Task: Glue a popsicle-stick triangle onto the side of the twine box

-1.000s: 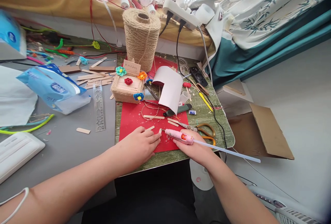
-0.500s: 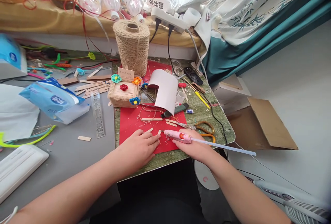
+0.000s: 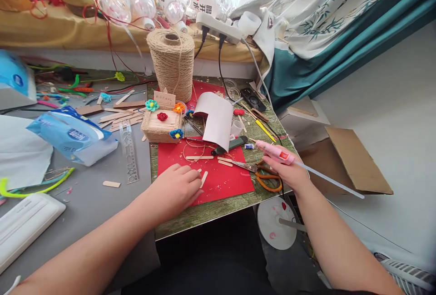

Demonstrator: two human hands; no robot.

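My right hand grips the glue gun, nozzle toward 10 o'clock, scissors beside it at 9. My left hand lies over the red paper, a stick at its 2 o'clock. From there, the box sits at 11 o'clock, the twine at 12.

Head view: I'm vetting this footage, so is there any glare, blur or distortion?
Head view, top: bright light washes out parts of the bottles; head view, bottom: forearms look stretched, probably by a wide lens; head view, centre to right: left hand and glue gun show clear outlines.
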